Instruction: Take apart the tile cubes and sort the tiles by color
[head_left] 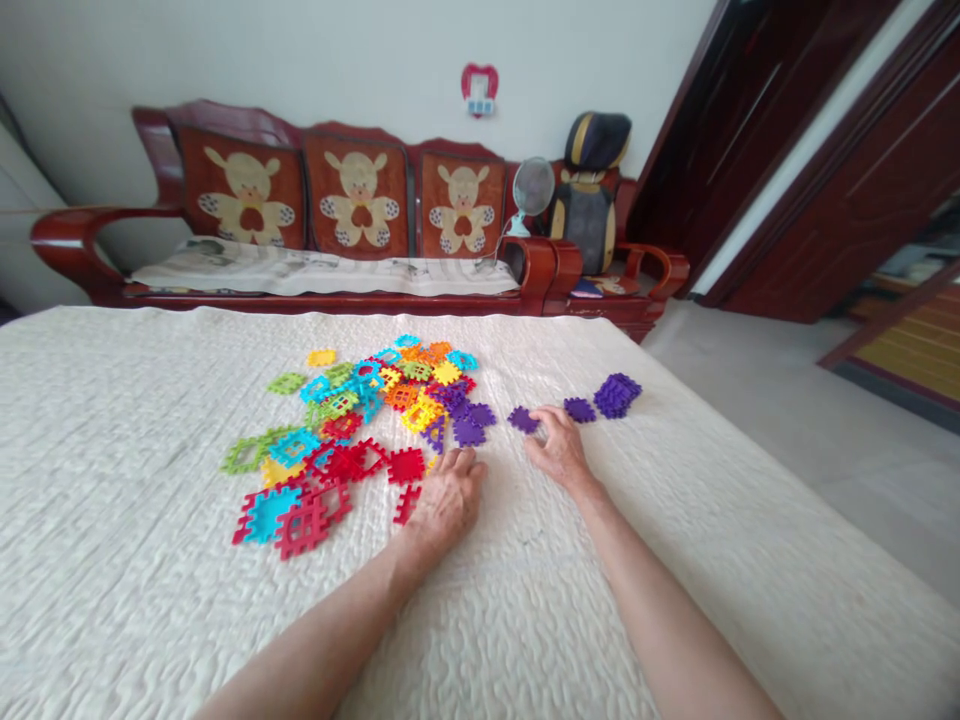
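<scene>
**Right grip (556,447) at a purple piece (521,420), left grip (450,490) beside the red**

The right grip has its thumb and forefinger at the near right edge of the purple piece; whether they pinch it or only touch it, I cannot tell. That piece lies flat on the cream quilted cover (465,640), between a purple cluster (470,430) to its left and a second purple piece (579,410) to its right. Just beyond the second piece stands a purple stack (617,396), its layers slightly askew.

The left grip rests palm down with fingers bent, their tips hidden, so I cannot tell whether it holds anything. It partly covers a toothed red piece (406,505), and a solid red square (406,466) lies just past the knuckles.

Left of the purple cluster spreads a mixed heap (402,396) of red, blue, green, yellow and orange pieces, many overlapping, some solid and some with openings. At its near end, a blue piece (271,515) lies among red ones. A yellow piece (322,357) and a green piece (286,383) lie apart at the far left.

Behind are a dark red wooden sofa (536,265) with bear-patterned cushions and a small fan (533,187).
</scene>
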